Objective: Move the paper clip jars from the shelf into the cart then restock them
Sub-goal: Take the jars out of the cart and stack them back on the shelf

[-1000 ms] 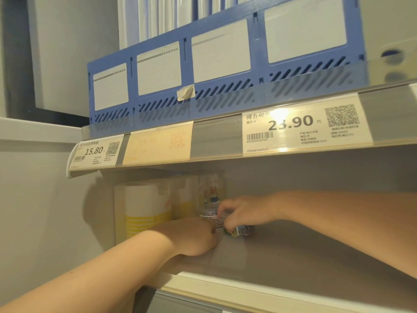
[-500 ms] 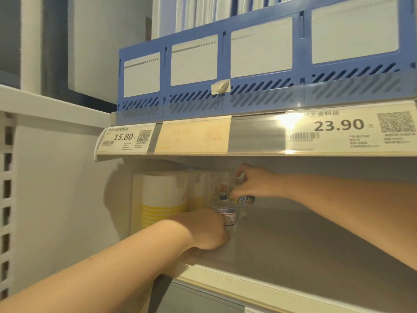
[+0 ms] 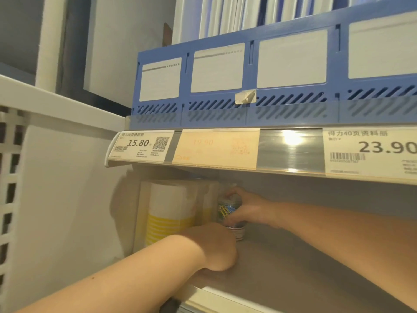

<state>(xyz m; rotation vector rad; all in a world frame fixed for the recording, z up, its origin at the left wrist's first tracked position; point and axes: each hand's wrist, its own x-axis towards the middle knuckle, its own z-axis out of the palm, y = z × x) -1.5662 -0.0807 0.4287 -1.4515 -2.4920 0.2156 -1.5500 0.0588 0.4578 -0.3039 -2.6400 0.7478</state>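
Deep at the grey shelf's (image 3: 293, 267) left end, the right hand (image 3: 250, 211) is clasping a clear jar of coloured paper clips (image 3: 226, 207) above a second jar (image 3: 238, 233). The left hand (image 3: 216, 247) is hiding its fingers, so its grip cannot be told. A careless nudge risks toppling both.

A clear paper clip jar (image 3: 226, 208) holding yellow and blue clips is upright deep in the shelf (image 3: 293, 267). A second jar (image 3: 238, 233) shows just beneath, mostly hidden.

the left hand (image 3: 216, 247) and the right hand (image 3: 250, 211) are bare. both forearms are bare too, smooth and round.
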